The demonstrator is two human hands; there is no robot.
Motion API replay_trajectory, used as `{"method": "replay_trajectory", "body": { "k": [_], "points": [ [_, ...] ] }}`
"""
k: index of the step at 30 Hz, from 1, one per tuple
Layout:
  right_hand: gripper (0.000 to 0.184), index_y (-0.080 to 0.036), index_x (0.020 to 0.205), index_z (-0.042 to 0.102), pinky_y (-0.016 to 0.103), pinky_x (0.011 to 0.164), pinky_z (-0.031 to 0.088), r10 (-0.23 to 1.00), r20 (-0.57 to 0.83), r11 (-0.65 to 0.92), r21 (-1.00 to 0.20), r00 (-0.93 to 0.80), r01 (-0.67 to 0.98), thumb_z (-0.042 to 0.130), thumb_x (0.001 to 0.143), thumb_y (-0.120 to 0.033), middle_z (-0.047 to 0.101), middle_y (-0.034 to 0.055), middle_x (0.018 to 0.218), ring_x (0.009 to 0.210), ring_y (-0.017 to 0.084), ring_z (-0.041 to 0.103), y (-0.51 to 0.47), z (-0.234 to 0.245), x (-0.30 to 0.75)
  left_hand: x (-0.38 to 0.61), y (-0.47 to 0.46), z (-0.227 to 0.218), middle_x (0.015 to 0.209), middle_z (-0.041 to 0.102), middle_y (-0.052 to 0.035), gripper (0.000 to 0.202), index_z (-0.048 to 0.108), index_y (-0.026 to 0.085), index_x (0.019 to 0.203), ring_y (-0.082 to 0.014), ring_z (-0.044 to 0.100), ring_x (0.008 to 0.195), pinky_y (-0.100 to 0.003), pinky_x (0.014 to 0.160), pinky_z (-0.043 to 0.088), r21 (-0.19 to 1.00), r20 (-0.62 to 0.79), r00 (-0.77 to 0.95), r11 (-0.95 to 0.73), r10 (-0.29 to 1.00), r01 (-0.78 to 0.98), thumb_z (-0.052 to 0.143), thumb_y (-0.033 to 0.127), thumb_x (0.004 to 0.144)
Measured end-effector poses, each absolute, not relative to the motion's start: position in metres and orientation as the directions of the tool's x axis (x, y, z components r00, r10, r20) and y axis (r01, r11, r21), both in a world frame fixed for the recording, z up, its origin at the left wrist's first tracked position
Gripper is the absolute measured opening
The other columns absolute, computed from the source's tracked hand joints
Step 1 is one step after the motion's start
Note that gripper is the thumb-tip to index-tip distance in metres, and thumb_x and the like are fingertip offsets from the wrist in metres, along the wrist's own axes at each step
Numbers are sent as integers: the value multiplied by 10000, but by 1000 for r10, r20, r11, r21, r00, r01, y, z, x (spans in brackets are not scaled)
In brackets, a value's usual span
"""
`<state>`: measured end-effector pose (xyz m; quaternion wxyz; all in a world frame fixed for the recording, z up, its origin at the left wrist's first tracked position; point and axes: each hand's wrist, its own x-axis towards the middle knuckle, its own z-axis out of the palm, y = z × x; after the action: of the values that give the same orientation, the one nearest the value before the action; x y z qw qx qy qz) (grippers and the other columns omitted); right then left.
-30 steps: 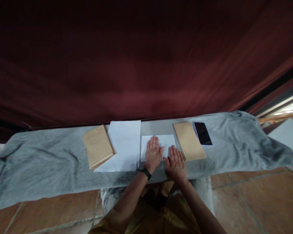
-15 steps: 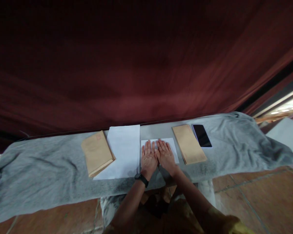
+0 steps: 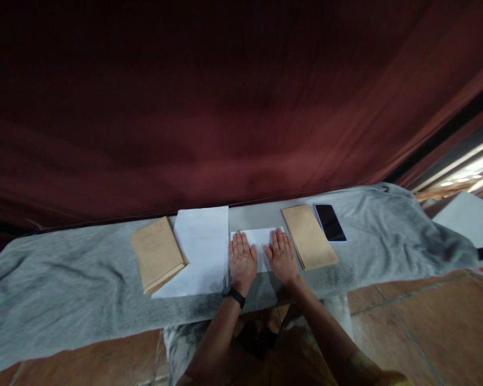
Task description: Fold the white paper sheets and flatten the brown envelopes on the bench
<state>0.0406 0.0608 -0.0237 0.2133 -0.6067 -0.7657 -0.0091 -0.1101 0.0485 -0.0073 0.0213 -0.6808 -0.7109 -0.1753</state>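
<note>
A small white sheet of paper (image 3: 261,249), apparently folded, lies in front of me on the grey cloth. Flat on its left part rests my left hand (image 3: 242,262), fingers stretched out and a dark band on the wrist. My right hand (image 3: 282,258) lies flat over its right part, fingers also stretched. Between the two hands the middle of the paper shows. Just left of my left hand is a stack of larger white paper (image 3: 203,246). Brown envelopes (image 3: 309,237) lie close to the right of my right hand.
More brown envelopes (image 3: 156,252) overlap the left side of the white stack. A dark-screened phone (image 3: 330,222) lies beyond the right-hand envelopes. The grey cloth (image 3: 76,279) covers a narrow bench in front of a dark red curtain (image 3: 225,134). Tiled floor (image 3: 406,321) shows below.
My hands have slid apart from the middle of the small paper, the left one to its left side and the right one to its right. The view has shifted slightly.
</note>
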Motion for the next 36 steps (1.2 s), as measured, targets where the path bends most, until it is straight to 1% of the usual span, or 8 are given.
{"method": "replay_trajectory", "body": {
  "k": [4, 9, 12, 15, 20, 26, 31, 36],
  "points": [
    [664, -33, 1573, 246, 591, 1177, 287, 925, 340, 265, -254, -171, 930, 347, 1045, -424, 252, 248, 1613, 1495, 351, 277, 59, -23, 42, -100, 51, -4, 1563, 346, -300, 585, 331, -67, 1489, -334, 282, 1500, -536, 1214, 299, 234, 245, -105, 46, 964, 971, 300, 290, 1026],
    [716, -72, 1607, 76, 570, 1223, 217, 931, 292, 283, -194, -220, 939, 377, 971, -206, 200, 198, 1641, 1507, 333, 251, 56, -23, 46, -69, 51, -1, 1604, 360, -161, 555, 321, 71, 1539, -240, 276, 1512, -459, 1226, 320, 261, 207, 163, -215, 965, 941, 298, 292, 1031],
    [778, -106, 1608, 3, 565, 1224, 217, 924, 293, 304, -170, -246, 938, 383, 931, -148, 203, 175, 1648, 1513, 326, 237, 55, -24, 48, -61, 52, 0, 1613, 354, -128, 559, 314, 112, 1552, -222, 278, 1512, -449, 1228, 314, 251, 193, 235, -279, 953, 927, 282, 337, 1040],
    [696, -67, 1605, 115, 548, 1210, 253, 931, 295, 274, -173, -216, 946, 363, 965, -176, 218, 199, 1641, 1516, 331, 222, 56, -24, 46, -69, 55, 0, 1598, 384, -124, 585, 317, 110, 1550, -222, 293, 1507, -445, 1224, 317, 255, 183, 210, -253, 960, 933, 280, 400, 1044],
    [614, 1, 1550, 287, 544, 1189, 282, 935, 307, 249, -211, -178, 945, 340, 1033, -326, 243, 245, 1622, 1508, 343, 239, 58, -21, 40, -93, 62, -1, 1593, 375, -161, 601, 348, 54, 1526, -247, 287, 1509, -457, 1232, 281, 202, 203, 144, -186, 968, 962, 274, 405, 1045],
    [630, -26, 1550, 304, 537, 1183, 285, 925, 347, 248, -249, -153, 936, 357, 1048, -403, 288, 244, 1606, 1497, 334, 275, 59, -22, 40, -110, 53, -2, 1565, 407, -204, 607, 348, 43, 1524, -281, 305, 1500, -499, 1211, 302, 166, 248, 40, -83, 968, 983, 282, 405, 1042],
    [631, -21, 1546, 312, 519, 1194, 269, 929, 342, 241, -260, -144, 935, 383, 1045, -398, 305, 247, 1598, 1496, 327, 277, 58, -22, 40, -115, 38, -9, 1584, 359, -234, 609, 295, 44, 1548, -309, 289, 1504, -540, 1196, 314, 187, 316, -34, -27, 948, 982, 306, 380, 1040],
    [569, -9, 1505, 385, 495, 1190, 274, 924, 363, 226, -273, -117, 935, 382, 1044, -341, 378, 240, 1565, 1469, 320, 332, 62, -17, 26, -115, 36, -12, 1604, 306, -249, 588, 310, 44, 1547, -326, 261, 1512, -529, 1212, 288, 194, 315, -41, -22, 948, 981, 339, 325, 1031]
  ]
}}
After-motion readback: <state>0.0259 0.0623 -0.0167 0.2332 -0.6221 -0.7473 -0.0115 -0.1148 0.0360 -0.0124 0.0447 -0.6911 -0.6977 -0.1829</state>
